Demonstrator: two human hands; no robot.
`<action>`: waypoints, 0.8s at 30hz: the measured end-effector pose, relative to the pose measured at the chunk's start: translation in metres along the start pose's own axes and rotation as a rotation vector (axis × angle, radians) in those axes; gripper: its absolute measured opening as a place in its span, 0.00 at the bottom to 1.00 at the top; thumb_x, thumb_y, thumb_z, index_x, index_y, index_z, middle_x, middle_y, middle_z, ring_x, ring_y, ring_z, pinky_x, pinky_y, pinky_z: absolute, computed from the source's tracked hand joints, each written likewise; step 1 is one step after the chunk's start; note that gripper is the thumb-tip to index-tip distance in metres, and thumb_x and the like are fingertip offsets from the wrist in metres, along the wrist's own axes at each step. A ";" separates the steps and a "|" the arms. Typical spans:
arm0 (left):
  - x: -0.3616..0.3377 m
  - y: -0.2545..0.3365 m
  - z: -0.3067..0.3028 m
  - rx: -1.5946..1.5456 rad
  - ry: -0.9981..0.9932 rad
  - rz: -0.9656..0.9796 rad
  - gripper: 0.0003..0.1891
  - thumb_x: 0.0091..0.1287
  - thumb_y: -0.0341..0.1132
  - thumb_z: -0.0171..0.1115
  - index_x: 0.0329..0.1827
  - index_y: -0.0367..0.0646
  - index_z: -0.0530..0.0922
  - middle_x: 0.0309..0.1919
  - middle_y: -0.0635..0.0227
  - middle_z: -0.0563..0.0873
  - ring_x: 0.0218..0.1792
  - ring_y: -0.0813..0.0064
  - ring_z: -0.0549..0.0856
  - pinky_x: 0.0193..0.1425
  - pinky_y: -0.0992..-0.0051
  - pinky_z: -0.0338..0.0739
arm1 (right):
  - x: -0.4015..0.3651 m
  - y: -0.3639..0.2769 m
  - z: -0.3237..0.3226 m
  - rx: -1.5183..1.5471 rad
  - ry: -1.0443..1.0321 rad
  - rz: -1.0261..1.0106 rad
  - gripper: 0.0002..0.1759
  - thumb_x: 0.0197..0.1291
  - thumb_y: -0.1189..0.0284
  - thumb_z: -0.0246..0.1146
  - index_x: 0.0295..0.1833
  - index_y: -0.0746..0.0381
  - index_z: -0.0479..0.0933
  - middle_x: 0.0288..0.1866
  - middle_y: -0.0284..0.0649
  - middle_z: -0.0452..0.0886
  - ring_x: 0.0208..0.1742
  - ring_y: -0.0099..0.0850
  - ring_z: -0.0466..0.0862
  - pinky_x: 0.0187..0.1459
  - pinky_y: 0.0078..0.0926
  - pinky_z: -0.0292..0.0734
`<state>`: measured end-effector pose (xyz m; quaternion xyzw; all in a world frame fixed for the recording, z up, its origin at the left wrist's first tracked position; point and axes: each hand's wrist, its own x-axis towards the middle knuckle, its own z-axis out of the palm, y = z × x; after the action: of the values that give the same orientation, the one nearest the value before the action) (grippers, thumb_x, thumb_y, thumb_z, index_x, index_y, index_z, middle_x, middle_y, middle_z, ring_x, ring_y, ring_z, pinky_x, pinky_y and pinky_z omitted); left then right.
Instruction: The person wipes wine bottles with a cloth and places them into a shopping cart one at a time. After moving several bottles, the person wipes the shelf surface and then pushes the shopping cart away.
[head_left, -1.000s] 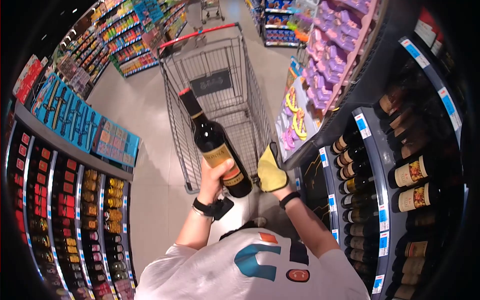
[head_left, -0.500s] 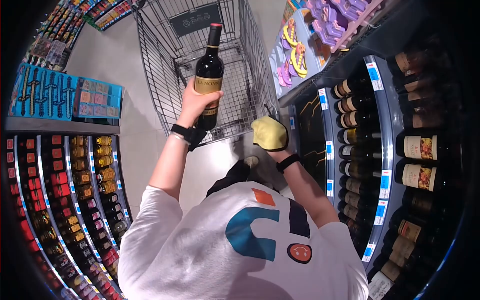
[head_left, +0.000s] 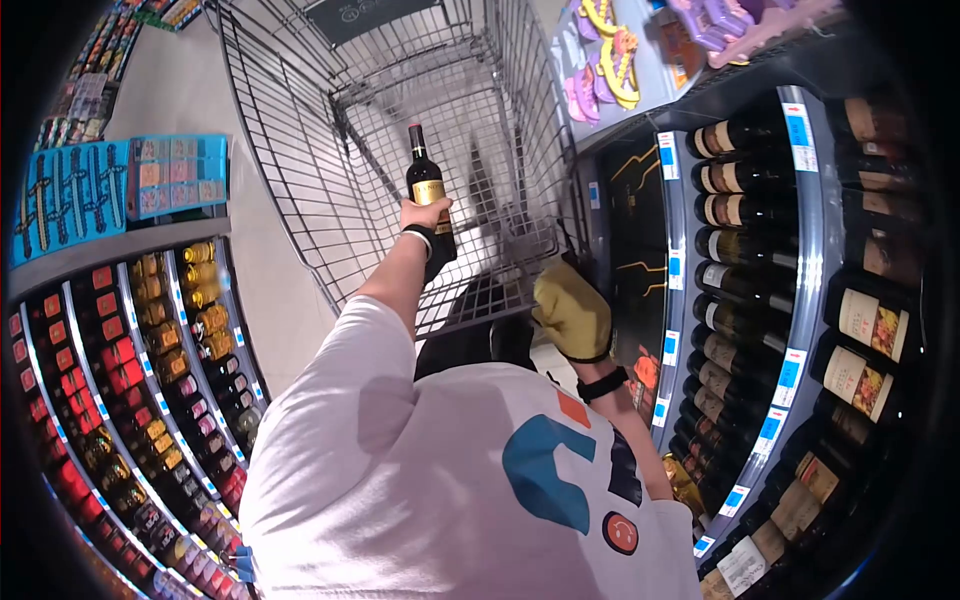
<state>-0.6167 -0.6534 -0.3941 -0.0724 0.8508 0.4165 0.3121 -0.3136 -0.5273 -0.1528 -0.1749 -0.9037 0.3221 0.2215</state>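
Dark-glass bottle (head_left: 427,188) clasped in the left hand (head_left: 425,214), within the shopping cart's (head_left: 368,18) outline and not released, while by its near right corner a yellow mitt (head_left: 572,308) covers the right hand (head_left: 580,322), whose grip I cannot tell.

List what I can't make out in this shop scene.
All in the head view:
- Back of the dark glass bottle: turned away.
- Part of its gold label: behind the left hand.
- Fingers of the right hand: inside the yellow glove.
- Far end of the grey wire cart: cut off by the top edge.
- Print on the blue-and-white shelf tags: too small.
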 end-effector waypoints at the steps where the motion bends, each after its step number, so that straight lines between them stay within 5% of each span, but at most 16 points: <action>1: -0.035 0.018 -0.012 0.021 0.024 -0.042 0.36 0.36 0.41 0.79 0.46 0.31 0.71 0.34 0.56 0.86 0.30 0.67 0.87 0.37 0.69 0.83 | -0.004 -0.002 -0.005 -0.012 -0.044 0.050 0.15 0.47 0.73 0.70 0.44 0.58 0.82 0.45 0.42 0.84 0.47 0.42 0.83 0.48 0.35 0.79; 3: -0.033 -0.007 -0.017 -0.027 -0.040 -0.109 0.34 0.38 0.36 0.78 0.46 0.32 0.69 0.33 0.56 0.86 0.28 0.68 0.87 0.35 0.69 0.84 | -0.006 -0.005 -0.011 -0.035 -0.077 0.118 0.16 0.47 0.71 0.71 0.45 0.58 0.82 0.45 0.42 0.84 0.47 0.42 0.83 0.49 0.36 0.79; 4: -0.079 0.039 -0.030 0.051 0.047 -0.154 0.33 0.39 0.33 0.78 0.46 0.33 0.68 0.33 0.55 0.85 0.27 0.68 0.87 0.33 0.67 0.84 | -0.007 -0.005 -0.013 -0.049 -0.089 0.152 0.17 0.47 0.71 0.71 0.45 0.58 0.82 0.45 0.42 0.84 0.47 0.42 0.83 0.50 0.36 0.78; 6: -0.072 0.012 -0.033 0.167 0.067 -0.200 0.38 0.36 0.47 0.81 0.48 0.34 0.73 0.40 0.57 0.86 0.38 0.65 0.87 0.44 0.68 0.83 | -0.009 -0.002 -0.015 -0.061 -0.115 0.180 0.18 0.47 0.69 0.72 0.46 0.59 0.82 0.46 0.43 0.84 0.48 0.42 0.83 0.51 0.37 0.78; 9: -0.077 0.003 -0.035 0.077 0.099 -0.223 0.36 0.37 0.39 0.81 0.46 0.32 0.70 0.34 0.54 0.86 0.31 0.65 0.88 0.36 0.66 0.85 | -0.007 0.004 -0.019 -0.073 -0.140 0.163 0.19 0.46 0.68 0.73 0.46 0.59 0.82 0.46 0.42 0.84 0.49 0.42 0.83 0.51 0.36 0.78; 13: -0.029 -0.075 -0.021 0.191 0.151 -0.244 0.41 0.34 0.51 0.81 0.47 0.29 0.77 0.38 0.54 0.86 0.41 0.59 0.88 0.47 0.68 0.83 | -0.004 0.007 -0.017 -0.041 -0.147 0.138 0.19 0.46 0.68 0.73 0.46 0.59 0.82 0.47 0.42 0.84 0.49 0.42 0.83 0.52 0.36 0.78; 16: -0.017 -0.088 -0.020 0.166 0.048 -0.281 0.42 0.37 0.49 0.81 0.51 0.30 0.72 0.43 0.51 0.85 0.44 0.58 0.87 0.50 0.66 0.82 | -0.005 0.008 -0.015 -0.035 -0.161 0.156 0.19 0.46 0.69 0.73 0.47 0.59 0.82 0.48 0.42 0.84 0.50 0.42 0.82 0.53 0.35 0.77; 24: -0.042 -0.061 -0.029 0.274 0.185 -0.235 0.46 0.39 0.45 0.81 0.57 0.35 0.61 0.50 0.47 0.81 0.51 0.52 0.83 0.58 0.63 0.77 | -0.010 0.007 -0.012 0.029 -0.169 0.182 0.25 0.48 0.70 0.73 0.54 0.61 0.78 0.51 0.43 0.82 0.53 0.41 0.82 0.54 0.33 0.77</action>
<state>-0.5742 -0.7203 -0.3964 -0.1658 0.9103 0.2490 0.2860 -0.2979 -0.5205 -0.1521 -0.2251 -0.8947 0.3675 0.1171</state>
